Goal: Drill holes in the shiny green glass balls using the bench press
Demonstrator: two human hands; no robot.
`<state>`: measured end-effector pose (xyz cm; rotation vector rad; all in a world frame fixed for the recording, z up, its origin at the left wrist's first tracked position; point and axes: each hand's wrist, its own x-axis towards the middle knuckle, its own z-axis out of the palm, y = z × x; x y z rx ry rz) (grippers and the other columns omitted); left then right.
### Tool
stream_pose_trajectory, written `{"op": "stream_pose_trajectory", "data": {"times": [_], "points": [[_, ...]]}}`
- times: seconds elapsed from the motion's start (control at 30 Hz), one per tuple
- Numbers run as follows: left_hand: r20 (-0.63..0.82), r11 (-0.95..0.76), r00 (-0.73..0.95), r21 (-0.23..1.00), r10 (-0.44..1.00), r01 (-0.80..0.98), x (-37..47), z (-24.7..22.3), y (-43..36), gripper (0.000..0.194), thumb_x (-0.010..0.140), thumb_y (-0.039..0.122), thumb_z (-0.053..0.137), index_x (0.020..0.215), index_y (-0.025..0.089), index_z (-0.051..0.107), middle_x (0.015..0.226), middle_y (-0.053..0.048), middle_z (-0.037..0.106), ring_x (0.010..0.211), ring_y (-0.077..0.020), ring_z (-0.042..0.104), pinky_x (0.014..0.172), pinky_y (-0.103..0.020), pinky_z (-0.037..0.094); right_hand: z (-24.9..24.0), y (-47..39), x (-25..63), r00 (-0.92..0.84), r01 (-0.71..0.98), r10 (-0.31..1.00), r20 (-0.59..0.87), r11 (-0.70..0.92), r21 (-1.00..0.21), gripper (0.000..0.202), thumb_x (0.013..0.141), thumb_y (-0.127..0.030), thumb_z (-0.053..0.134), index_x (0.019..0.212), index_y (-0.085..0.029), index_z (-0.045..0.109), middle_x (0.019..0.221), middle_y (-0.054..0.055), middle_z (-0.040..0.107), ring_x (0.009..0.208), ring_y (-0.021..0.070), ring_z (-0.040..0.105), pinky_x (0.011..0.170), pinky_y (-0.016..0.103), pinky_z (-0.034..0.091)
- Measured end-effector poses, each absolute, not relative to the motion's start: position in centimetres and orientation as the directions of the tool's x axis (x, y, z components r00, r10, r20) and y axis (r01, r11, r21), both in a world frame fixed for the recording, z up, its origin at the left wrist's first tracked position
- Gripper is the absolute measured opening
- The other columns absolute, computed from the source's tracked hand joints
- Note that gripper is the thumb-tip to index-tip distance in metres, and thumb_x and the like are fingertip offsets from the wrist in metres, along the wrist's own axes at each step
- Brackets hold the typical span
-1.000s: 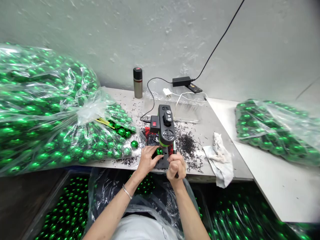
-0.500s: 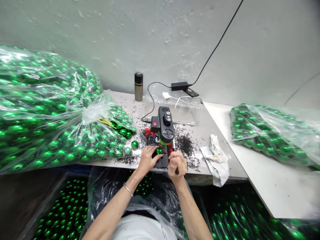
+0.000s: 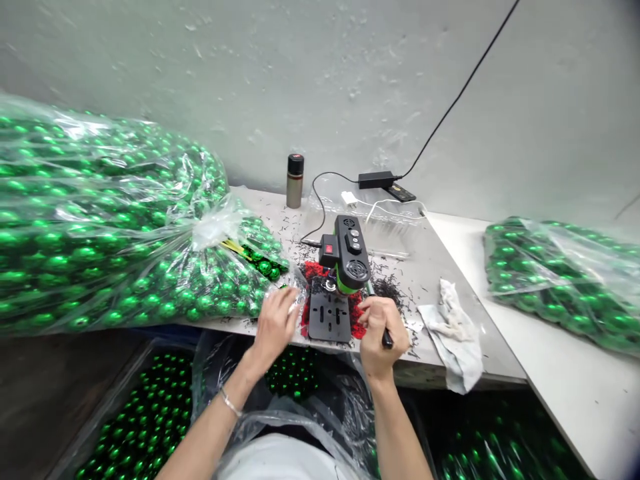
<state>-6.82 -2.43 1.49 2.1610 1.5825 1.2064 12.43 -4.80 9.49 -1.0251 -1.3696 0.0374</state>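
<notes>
A small black bench drill press (image 3: 356, 250) with a green collar stands mid-table. Its slotted black base plate (image 3: 330, 321) is bare in front of the column. My right hand (image 3: 383, 333) is closed round the press's lever handle (image 3: 387, 339), whose dark end sticks out below the fist. To the left of the plate, my left hand (image 3: 275, 323) is at the mouth of a clear bag (image 3: 215, 230) full of shiny green balls. Its fingers reach forward, thumb apart, and I see nothing held. A sliver of green ball (image 3: 284, 287) shows just beyond the fingertips.
Red and black shavings (image 3: 393, 288) surround the press. A bottle (image 3: 295, 181), power adapter (image 3: 376, 179) and white plug (image 3: 349, 199) stand behind. A crumpled cloth (image 3: 453, 333) hangs over the front edge. Another ball bag (image 3: 555, 273) lies right; loose balls (image 3: 145, 413) fill containers below.
My left hand has left the base plate and moved left to the bag mouth. The green ball that was under the drill is gone from the plate. My right hand stays on the lever handle.
</notes>
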Motion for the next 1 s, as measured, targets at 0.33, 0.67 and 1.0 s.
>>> {"op": "stream_pose_trajectory", "data": {"times": [0.33,0.67,1.0], "points": [[0.181,-0.239,0.161,0.6,0.97,0.764,-8.1,2.2,3.1,0.035,0.085,0.021,0.065,0.12,0.021,0.068,0.117,-0.013,0.066,0.092,-0.0268,0.067,0.089,-0.039,0.05,9.3,-4.8,12.6,0.228,0.575,0.525,0.82,0.607,-0.549,0.029,0.096,-0.014,0.047,0.069,-0.021,0.055,0.067,0.0,0.062,0.066,0.0149,0.062,0.06,0.03,0.045],[-0.089,0.073,0.247,0.995,0.965,0.07,-4.2,1.0,1.5,0.049,0.08,0.04,0.072,0.121,0.015,0.063,0.092,-0.007,0.071,0.084,-0.0221,0.07,0.081,-0.036,0.057,9.0,-4.7,12.7,0.219,0.563,0.525,0.822,0.621,-0.546,0.027,0.095,-0.011,0.047,0.071,-0.021,0.054,0.07,-0.001,0.062,0.066,0.0127,0.061,0.061,0.028,0.045],[0.202,-0.34,0.337,0.838,0.92,0.427,-1.6,1.3,0.9,0.03,0.09,0.031,0.064,0.117,0.019,0.07,0.116,-0.013,0.071,0.109,-0.0298,0.067,0.1,-0.043,0.051,9.0,-4.7,12.8,0.19,0.577,0.505,0.842,0.637,-0.512,0.027,0.095,-0.01,0.046,0.071,-0.022,0.054,0.068,-0.001,0.06,0.066,0.0128,0.061,0.061,0.028,0.047]]}}
